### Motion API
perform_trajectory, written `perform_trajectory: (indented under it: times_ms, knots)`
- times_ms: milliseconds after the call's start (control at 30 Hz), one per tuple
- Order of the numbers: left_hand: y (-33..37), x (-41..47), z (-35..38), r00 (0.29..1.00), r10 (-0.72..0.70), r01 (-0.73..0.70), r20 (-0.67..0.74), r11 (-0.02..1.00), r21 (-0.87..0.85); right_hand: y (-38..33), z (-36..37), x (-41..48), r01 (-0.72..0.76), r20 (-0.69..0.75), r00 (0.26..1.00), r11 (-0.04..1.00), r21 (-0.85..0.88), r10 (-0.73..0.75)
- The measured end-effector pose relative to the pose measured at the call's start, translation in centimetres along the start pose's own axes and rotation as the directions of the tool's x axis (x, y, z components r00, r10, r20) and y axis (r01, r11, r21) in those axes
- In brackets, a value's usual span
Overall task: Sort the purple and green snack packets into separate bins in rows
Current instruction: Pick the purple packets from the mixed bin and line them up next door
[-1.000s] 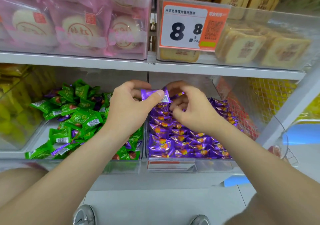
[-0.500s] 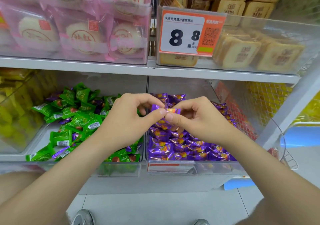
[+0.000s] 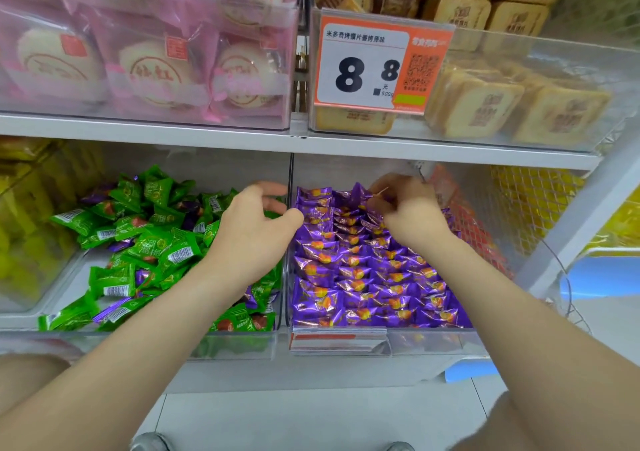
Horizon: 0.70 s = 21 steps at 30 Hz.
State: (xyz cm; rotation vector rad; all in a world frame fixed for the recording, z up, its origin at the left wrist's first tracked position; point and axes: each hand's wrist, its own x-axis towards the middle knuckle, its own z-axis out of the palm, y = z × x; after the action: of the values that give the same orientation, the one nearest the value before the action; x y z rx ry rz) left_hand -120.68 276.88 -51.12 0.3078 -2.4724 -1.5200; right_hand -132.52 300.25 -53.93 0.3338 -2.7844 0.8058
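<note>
Two clear bins stand side by side on the lower shelf. The left bin (image 3: 145,346) holds a loose heap of green packets (image 3: 145,239) with a few purple ones mixed in. The right bin (image 3: 433,341) holds purple packets (image 3: 363,277) lined up in rows. My right hand (image 3: 408,211) is at the back of the right bin and pinches a purple packet (image 3: 360,194) at the end of a row. My left hand (image 3: 252,228) hovers over the divider between the bins, fingers relaxed and blurred, holding nothing.
The shelf above carries a bin of pink-wrapped cakes (image 3: 149,69) and a bin of tan biscuit packs (image 3: 512,104) with an orange 8.8 price tag (image 3: 377,66). Yellow goods sit far left and right. A wire basket (image 3: 540,270) and a blue object stand at the right.
Both hands held one purple packet over the right bin. Now my left hand has let go and drawn left, while my right hand has carried the packet to the bin's back row.
</note>
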Motion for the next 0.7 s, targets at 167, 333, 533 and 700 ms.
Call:
perform_trajectory:
  times_ms: [167, 333, 533, 700]
  knots:
    - [0.1, -0.1, 0.2, 1.000, -0.017, 0.017, -0.006, 1.000, -0.025, -0.8, 1.6, 1.8, 0.060, 0.038, 0.998, 0.989, -0.139, -0.055]
    - [-0.2, -0.1, 0.1, 1.000, -0.021, 0.022, 0.009, 0.999, -0.038, -1.3, 2.9, 2.0, 0.131, 0.141, 0.984, 0.977, -0.169, -0.107]
    - [-0.3, -0.1, -0.5, 0.999, -0.009, 0.009, 0.054, 1.000, -0.011, -2.2, 2.1, 1.2, 0.106, 0.138, 0.988, 0.968, -0.225, -0.076]
    - [-0.4, -0.3, -2.2, 0.993, 0.092, -0.103, 0.080, 0.984, 0.144, -6.4, 0.5, -1.3, 0.124, 0.040, 0.992, 0.988, -0.087, -0.121]
